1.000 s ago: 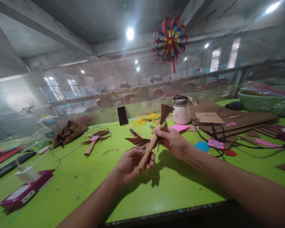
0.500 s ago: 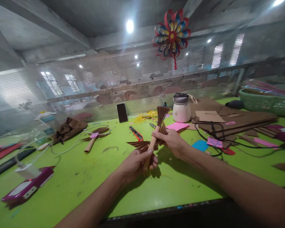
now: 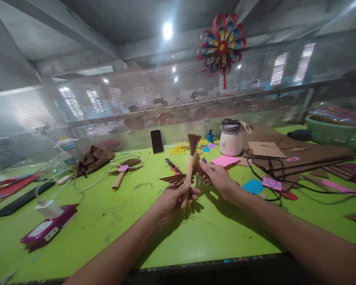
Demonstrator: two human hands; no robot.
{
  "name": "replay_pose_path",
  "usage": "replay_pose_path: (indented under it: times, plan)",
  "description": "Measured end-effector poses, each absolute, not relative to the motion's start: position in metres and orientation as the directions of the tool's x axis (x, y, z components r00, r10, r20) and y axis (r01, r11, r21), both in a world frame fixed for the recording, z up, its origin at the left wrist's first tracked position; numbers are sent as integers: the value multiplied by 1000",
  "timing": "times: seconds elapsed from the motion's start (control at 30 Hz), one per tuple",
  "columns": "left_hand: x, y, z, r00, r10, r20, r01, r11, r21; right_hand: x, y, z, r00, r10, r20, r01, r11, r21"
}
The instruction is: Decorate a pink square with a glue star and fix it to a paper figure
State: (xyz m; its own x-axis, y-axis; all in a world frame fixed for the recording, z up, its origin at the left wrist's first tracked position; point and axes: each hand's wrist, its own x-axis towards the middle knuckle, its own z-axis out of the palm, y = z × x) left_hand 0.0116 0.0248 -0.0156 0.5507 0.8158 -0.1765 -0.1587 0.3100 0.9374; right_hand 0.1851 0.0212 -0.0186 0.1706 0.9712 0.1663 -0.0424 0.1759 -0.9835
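Over the middle of the green table I hold a brown paper craft: a rolled paper tube with a pleated fan at its top end and yellow strands at its lower end. My left hand is closed round the lower part of the tube. A pleated paper wing sticks out to the left. At the right side my right hand pinches the other pleated wing, which its fingers partly hide. Behind the craft lies an orange utility knife. A similar paper craft rests further left on the table.
A phone stands at the back, near a lidded white jar. Brown paper sheets, a black cord and a green basket are on the right. A purple power strip with a white cable lies left.
My right hand has shifted from the tube to the right-hand pleated wing. The tube now stands more upright, still in my left hand. The view has turned slightly left.
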Motion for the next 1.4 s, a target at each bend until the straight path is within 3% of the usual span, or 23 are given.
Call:
replay_pose_path:
  times: [0.33,0.57,0.77,0.93,1.4]
  plan:
    - [13,19,14,522,848,-88,-168,204,964,189,26,-21,203,872,446,229,401,-887]
    - [23,22,1,533,842,-91,-238,252,938,190,23,-19,203,810,550,319,476,-820]
    - [21,24,-15,554,825,-112,-226,278,934,196,25,-11,257,875,410,117,393,-912]
    - [20,21,-16,564,813,-145,-174,289,941,202,23,-1,171,942,288,-110,309,-945]
    - [19,17,-6,495,867,-53,-347,253,903,202,20,-5,52,967,249,-201,255,-946]
